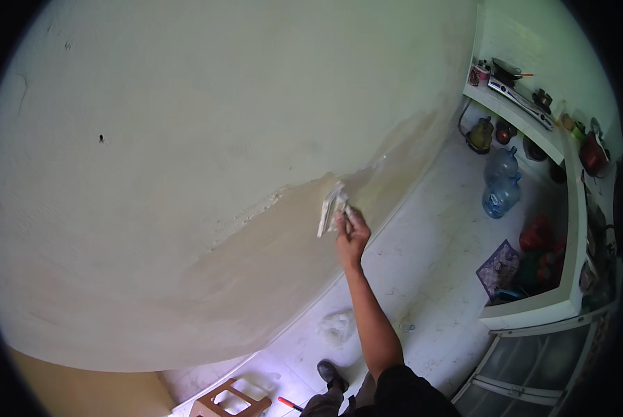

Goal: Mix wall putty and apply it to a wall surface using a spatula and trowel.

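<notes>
My right hand (353,238) reaches up to the wall, its fingers closed around a white-smeared putty knife (329,210). The blade's long edge is at the wall, though firm contact is hard to make out. Above lies the pale wall surface (186,125); below it runs a darker beige patch (283,250) with a rough, ragged upper border. The knife is close to that border. My left hand is out of view.
A brown plastic stool (207,405), a red-ended stick (289,402) and a clear plastic bag (335,328) are low down near my shoe (331,374). At right, a white counter (520,111) carries a gas stove (523,101); blue water bottles (501,195) stand beside it.
</notes>
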The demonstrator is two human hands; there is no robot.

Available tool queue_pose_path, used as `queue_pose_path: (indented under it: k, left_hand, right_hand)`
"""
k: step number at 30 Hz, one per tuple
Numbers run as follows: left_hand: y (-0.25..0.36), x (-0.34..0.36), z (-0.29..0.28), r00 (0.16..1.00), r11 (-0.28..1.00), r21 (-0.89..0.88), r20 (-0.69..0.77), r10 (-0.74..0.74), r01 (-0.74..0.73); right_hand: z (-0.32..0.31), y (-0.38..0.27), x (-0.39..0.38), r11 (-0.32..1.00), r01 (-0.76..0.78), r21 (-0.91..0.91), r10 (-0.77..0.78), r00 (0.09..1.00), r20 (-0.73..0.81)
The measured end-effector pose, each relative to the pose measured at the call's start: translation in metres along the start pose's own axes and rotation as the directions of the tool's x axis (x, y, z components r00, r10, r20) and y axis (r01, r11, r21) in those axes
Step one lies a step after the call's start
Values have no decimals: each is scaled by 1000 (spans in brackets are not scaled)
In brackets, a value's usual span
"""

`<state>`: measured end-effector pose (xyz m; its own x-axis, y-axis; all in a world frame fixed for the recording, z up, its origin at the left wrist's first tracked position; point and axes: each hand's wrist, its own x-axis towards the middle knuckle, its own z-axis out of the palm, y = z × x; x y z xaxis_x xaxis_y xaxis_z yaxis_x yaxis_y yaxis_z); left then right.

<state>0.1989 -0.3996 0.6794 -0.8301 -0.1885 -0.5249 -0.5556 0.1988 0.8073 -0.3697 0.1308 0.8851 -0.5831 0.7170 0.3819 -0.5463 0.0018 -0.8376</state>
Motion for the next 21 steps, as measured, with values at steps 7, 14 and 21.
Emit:
queue_pose_path:
  k: [7,14,21]
  left_hand:
    - [-5,22,-6,999,997,-77,29,25,-22]
    - [-11,1,-1,996,1000,18,-91,-18,20]
    - [-9,-3,-1,989,996,-40,-124,-83,78]
  right_hand:
    - [-90,50,94,969,-233,86,246,941,-230]
    - [-117,83,217,999,-42,-19,42,999,14]
    - [-96,89,176,995,-83,-57,89,990,114]
